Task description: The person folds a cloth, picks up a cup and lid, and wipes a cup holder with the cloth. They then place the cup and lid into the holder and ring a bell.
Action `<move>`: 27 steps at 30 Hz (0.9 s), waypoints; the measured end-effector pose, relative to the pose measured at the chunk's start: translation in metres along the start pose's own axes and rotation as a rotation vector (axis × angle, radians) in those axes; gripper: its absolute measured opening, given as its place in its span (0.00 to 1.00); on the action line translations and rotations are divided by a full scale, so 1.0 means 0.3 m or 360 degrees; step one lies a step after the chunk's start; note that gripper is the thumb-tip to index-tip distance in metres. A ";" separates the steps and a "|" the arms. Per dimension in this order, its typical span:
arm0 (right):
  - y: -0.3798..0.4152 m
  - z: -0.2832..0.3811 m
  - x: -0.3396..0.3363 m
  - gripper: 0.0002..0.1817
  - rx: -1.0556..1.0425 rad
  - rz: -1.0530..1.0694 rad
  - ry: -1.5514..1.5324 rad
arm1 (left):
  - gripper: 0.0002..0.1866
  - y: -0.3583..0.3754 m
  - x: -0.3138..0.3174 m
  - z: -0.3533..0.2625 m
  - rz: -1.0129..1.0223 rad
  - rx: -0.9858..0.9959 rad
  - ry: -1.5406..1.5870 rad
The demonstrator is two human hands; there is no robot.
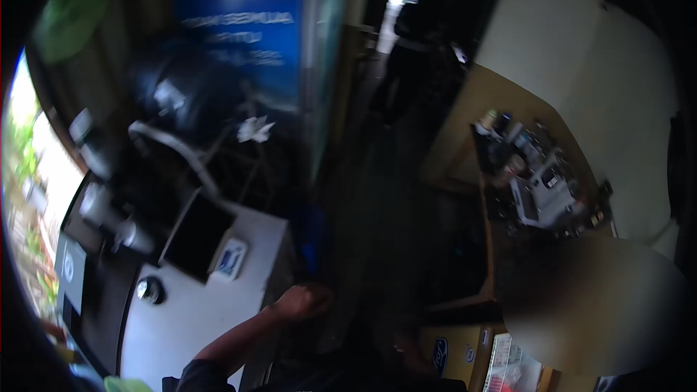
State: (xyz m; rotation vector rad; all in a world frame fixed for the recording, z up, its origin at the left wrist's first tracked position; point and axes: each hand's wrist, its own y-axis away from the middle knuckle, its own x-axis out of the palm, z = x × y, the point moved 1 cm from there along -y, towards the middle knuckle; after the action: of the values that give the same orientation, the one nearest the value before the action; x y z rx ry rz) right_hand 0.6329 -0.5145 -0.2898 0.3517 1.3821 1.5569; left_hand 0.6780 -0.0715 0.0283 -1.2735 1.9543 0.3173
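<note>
My left hand point(303, 302) hangs in front of my body, just past the right edge of a white-topped table point(210, 319). Its fingers are curled into a fist, and no object shows in it. Low in the middle, my right hand point(401, 346) is mostly lost in shadow, so its fingers cannot be made out. It is nearest to a yellowish box point(451, 345) with a dark oval label. On the white table lie a small white-and-blue box point(231, 259), a dark open case or tray point(197, 236) and a small round metallic object point(150, 290).
A dark passage point(370, 196) runs ahead to a doorway where a person point(414, 43) stands. On the right, a wooden bench point(488, 247) carries a grey device point(548, 192) and many small items. A blue sign point(254, 22) stands behind a dark bulky object point(185, 91).
</note>
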 end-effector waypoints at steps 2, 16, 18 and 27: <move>0.023 -0.157 -0.123 0.18 0.0210 -0.0020 -0.0190 | 0.11 -0.155 0.150 0.081 -0.0031 -0.0028 -0.0039; -0.219 -0.304 -0.720 0.14 0.0134 0.0068 -0.1066 | 0.14 -1.231 1.135 -0.127 0.1453 -0.0273 0.0528; -0.251 -0.202 -0.849 0.13 -0.0664 -0.0461 -0.1042 | 0.13 -1.383 1.160 -0.185 0.1444 -0.0172 0.0417; 0.080 0.130 -1.466 0.18 -0.0229 -0.2353 -0.0162 | 0.11 -1.979 1.438 -0.058 0.1306 -0.0178 0.0753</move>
State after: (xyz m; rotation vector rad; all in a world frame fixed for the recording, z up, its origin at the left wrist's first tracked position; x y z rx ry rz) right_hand 0.8586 -0.8390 -0.0916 -0.5924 0.9586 0.3633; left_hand 1.0923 -0.6497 -0.1530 -0.5652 2.8512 0.5640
